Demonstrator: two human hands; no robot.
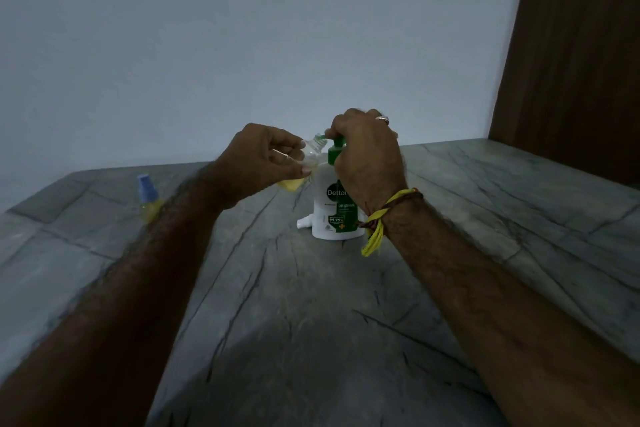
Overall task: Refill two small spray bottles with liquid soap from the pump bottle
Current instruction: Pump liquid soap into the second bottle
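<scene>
The left hand (263, 163) pinches an uncapped small spray bottle (304, 163) between thumb and curled fingers, tilting it so its open neck points up and to the right, touching or nearly touching the green spout of the pump bottle (334, 208). Yellow liquid shows in the bottle's lower end, just under the left thumb. The right hand (369, 152) sits curled over the green pump head, fingers wrapped down around it (a ring shows on one finger, and a yellow and brown thread band (381, 218) circles the wrist). The two hands are close together, almost meeting above the pump bottle. That white bottle, with its green label, stands upright on the grey stone surface (311, 305) directly below the right hand. A white spray cap (304, 221) lies on the surface against the bottle's base, below the left hand. Well to the left of the left hand, partly behind the forearm, stands the second spray bottle (148, 199), blue-capped, holding yellow liquid.
</scene>
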